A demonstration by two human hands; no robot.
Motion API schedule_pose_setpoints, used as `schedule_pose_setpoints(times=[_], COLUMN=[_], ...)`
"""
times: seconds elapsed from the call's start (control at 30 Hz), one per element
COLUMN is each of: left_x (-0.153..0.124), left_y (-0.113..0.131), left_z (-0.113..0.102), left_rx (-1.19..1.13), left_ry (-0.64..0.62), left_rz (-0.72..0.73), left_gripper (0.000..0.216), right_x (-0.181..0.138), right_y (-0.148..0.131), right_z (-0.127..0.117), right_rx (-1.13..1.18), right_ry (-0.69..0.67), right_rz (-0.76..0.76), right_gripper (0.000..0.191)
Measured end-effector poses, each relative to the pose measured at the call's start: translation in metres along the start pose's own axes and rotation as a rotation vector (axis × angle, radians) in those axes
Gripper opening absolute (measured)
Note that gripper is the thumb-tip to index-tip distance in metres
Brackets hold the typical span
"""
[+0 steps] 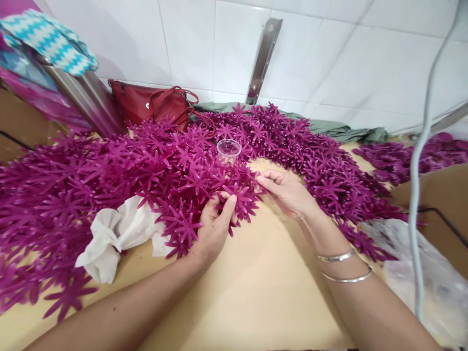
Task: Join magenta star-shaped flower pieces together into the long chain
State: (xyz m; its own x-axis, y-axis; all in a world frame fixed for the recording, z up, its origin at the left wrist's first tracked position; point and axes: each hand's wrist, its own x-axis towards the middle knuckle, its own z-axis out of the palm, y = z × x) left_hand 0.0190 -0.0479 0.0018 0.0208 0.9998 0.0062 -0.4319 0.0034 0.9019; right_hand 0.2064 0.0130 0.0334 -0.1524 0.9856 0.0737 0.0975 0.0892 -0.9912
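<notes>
A big heap of magenta, flower-shaped soft plastic pieces (139, 165) with long rounded petals spreads across the tan tabletop (263, 273). At the heap's front edge, my left hand (215, 224) pinches one magenta flower-shaped piece (239, 195) between thumb and fingers. My right hand (281, 190) is just to the right of it, thumb and fingertips pressed together at the tip of a petal. Whether that petal belongs to the same piece, I cannot tell. Behind my hands, a clear round plastic cup (229, 147) sits among the pieces.
Crumpled white tissue (119, 234) lies at left. A red handbag (153, 105) rests by the tiled wall, near a metal post (87, 97) with a blue-white cloth (51, 41). A grey cable (417, 195) hangs at right, before a clear plastic bag (427, 282).
</notes>
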Motion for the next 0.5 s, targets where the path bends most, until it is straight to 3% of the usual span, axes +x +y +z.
schedule_pose_setpoints(times=[0.13,0.27,0.37,0.43,0.5], left_x=[-0.001,0.000,0.001,0.001,0.001], left_y=[0.001,0.003,0.003,0.001,0.000], left_z=[0.001,0.002,0.001,0.000,-0.001], left_rx=[-0.015,-0.005,0.008,0.019,0.012], left_ry=[0.012,0.016,0.006,-0.003,0.001], left_rz=[-0.023,-0.019,-0.016,-0.022,-0.035], left_gripper=[0.035,0.036,0.036,0.038,0.041], right_x=[0.001,-0.004,-0.011,-0.015,-0.016], right_y=[0.000,-0.011,-0.020,-0.022,-0.020], right_z=[-0.008,-0.005,0.007,0.017,0.026], right_rx=[-0.338,-0.598,-0.542,-0.481,-0.390], right_ry=[0.106,0.194,0.016,-0.123,-0.155], right_rz=[-0.154,-0.462,-0.528,-0.470,-0.372], right_gripper=[0.038,0.023,0.027,0.024,0.020])
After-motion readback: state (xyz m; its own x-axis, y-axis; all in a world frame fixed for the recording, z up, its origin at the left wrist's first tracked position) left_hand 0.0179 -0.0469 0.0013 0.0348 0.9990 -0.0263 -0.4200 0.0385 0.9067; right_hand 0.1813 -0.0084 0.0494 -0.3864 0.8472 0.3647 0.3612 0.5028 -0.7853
